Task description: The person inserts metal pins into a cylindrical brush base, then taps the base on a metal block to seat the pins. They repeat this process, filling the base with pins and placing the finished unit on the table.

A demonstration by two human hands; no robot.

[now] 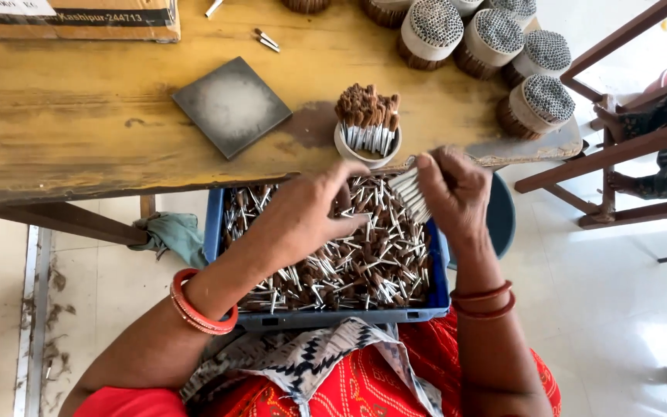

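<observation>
Yellowed wood makes up the table (pixel 79 116) in front of you, its near edge running just above the blue crate (pixel 326 316) that rests on your lap. The crate is heaped with loose sticks (pixel 349 262), silver stems with brown tips, lying every which way. Along the table's far right stand round wrapped bundles (pixel 538 100) of the same sticks, packed on end. A dark square tile (pixel 231 106) lies flat near the middle of the table, and just right of it, at the table's edge, a small white cup (pixel 368 147) holds sticks upright with brown tips up.

Your left hand (pixel 306 212) hovers low over the heap in the crate, fingers curled down among the sticks; whether it grips any, you cannot tell. Your right hand (pixel 453 189) is above the crate's far right corner, just below the cup, pinching a small fan of sticks (pixel 409 193) whose silver stems jut out to its left, towards your other hand.
</observation>
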